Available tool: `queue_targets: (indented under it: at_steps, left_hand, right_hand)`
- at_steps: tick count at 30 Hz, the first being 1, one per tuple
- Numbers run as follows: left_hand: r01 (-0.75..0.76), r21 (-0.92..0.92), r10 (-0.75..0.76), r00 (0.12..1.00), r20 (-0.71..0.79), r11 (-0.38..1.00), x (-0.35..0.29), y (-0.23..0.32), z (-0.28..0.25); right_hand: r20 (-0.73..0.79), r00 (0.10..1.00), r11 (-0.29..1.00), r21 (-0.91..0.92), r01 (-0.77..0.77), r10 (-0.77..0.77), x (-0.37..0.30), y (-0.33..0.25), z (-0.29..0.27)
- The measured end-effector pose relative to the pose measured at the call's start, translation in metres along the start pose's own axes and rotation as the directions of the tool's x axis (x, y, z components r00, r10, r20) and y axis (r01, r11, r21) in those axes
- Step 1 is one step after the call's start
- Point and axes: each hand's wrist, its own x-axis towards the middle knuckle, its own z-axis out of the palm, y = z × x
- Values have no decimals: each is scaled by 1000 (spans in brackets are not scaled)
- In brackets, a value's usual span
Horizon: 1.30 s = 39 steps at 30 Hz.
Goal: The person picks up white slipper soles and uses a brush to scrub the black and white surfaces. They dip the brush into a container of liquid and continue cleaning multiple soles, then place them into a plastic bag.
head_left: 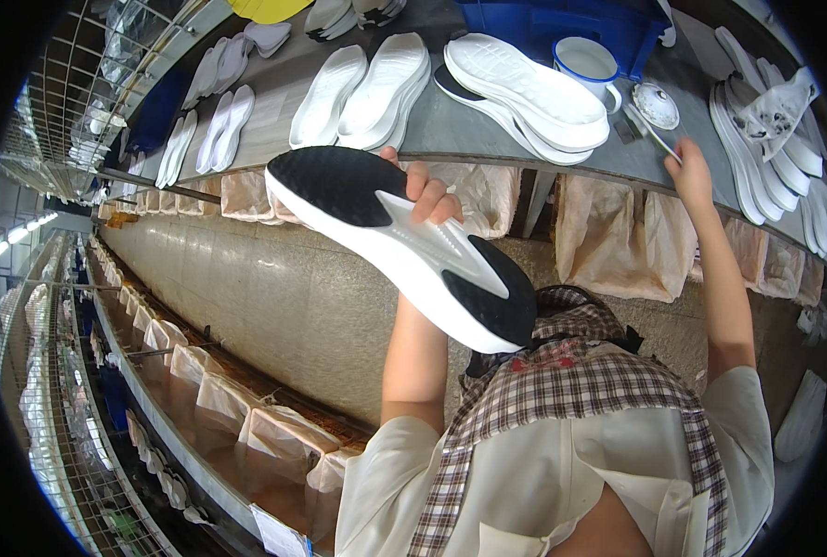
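Note:
My left hand [427,195] grips a white shoe sole [390,255] by its edge, tilted above the floor, with its black-patched underside showing. Out at the bench's right, my right hand [690,172] pinches a thin white stick-like tool [655,135]; its far end lies beside a small white lid [656,104] with a knob, and its tip is too small to make out. A white enamel mug [585,60] with a blue rim stands just left of the lid. Stacked white soles [525,93] lie left of the mug, and another pair [362,93] sits farther left.
The grey bench [618,167] curves across the top, with a blue crate [543,23] at its back. More soles [752,158] lean at the right around a clear plastic bag [775,116]. Lined bins [618,237] hang below the bench; wire racks [61,390] run along the left.

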Motion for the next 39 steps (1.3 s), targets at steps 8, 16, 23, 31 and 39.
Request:
queue_targets:
  at_steps: [8,16,23,31,39]
  left_hand:
    - [-63,418,181,952,-249,906,6,2,-19]
    - [-73,811,474,840,-263,580,1,-6,-25]
    - [-110,952,583,809,-81,285,-8,6,-22]
    - [-114,929,648,746,-154,353,-11,-1,-17]
    - [-48,342,55,998,-11,939,-5,-4,-35]
  right_hand:
    - [329,943,527,811,-253,-54,-91,-130,-91]
    - [139,858,617,752,234,-495,-92,-237,-102]
    - [125,847,561,797,225,-517,-100,-239,-87]
    - [-1,839,528,776,344,-544,-97,-243,-80]
    - [-95,926,476,836,273,-365,-68,-228,-79]
